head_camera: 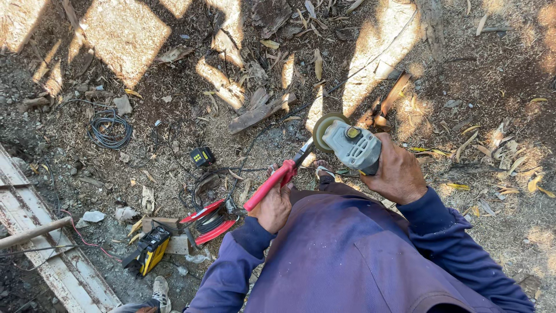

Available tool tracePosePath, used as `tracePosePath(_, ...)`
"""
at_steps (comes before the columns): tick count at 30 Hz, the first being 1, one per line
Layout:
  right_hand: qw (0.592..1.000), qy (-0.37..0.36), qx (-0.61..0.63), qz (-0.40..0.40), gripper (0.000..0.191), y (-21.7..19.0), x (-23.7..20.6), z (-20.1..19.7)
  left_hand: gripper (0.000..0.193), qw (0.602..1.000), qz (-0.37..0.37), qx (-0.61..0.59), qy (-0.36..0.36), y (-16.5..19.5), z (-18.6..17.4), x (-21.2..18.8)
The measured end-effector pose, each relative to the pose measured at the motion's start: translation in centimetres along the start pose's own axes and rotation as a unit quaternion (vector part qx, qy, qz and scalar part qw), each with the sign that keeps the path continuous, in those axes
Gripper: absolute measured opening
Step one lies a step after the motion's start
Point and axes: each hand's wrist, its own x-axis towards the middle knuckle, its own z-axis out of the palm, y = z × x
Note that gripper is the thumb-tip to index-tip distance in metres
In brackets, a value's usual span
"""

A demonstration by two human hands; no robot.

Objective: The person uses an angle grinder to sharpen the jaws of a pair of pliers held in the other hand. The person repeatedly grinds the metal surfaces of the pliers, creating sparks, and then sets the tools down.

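Dry dirt ground (486, 69), littered with leaves and wood scraps, lies below me in patchy sun. My right hand (398, 174) is closed around a grey angle grinder (353, 145), its disc (324, 124) pointing away from me. My left hand (272, 207) grips red-handled pliers (277, 177), their nose touching the grinder's head. A red cable reel (208, 223) and yellow box (149, 250) sit to my left.

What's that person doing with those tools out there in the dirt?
A person in blue work clothes stands on leaf-strewn ground. Their right hand holds a grey angle grinder, its disc pointing away. Their left hand grips red-handled pliers, jaws reaching toward the disc. A red cable reel and a yellow box-shaped machine sit on the ground at their left.
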Motion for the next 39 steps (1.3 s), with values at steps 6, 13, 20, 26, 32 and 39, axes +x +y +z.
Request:
tracePosePath(6,1.0,0.003,0.009,-0.008,0.069,-0.1,0.0,-0.1,0.046,0.993,0.096,0.058,0.043,1.0,-1.4,-0.4)
tracePosePath(13,1.0,-0.015,-0.007,0.011,0.073,0.0,0.2,0.2,0.045,0.988,0.08,0.114,0.069,2.5,-2.4,-0.2)
tracePosePath(20,1.0,-0.005,0.013,-0.001,0.074,-0.1,0.2,0.3,0.039,0.977,0.168,0.043,0.121,3.1,-3.3,-0.5)
tracePosePath(26,1.0,0.003,0.011,-0.002,0.071,0.0,0.2,0.7,0.047,0.982,0.085,0.162,0.052,2.9,-2.9,0.1)
tracePosePath(32,0.998,0.03,0.034,-0.031,0.067,2.3,0.8,0.0,0.03,0.987,0.068,-0.139,-0.03,2.7,-4.0,0.0)
tracePosePath(39,0.999,0.041,0.015,-0.025,0.068,3.0,0.5,-0.9,0.02,0.953,-0.111,-0.259,-0.115,3.0,-4.1,0.3)
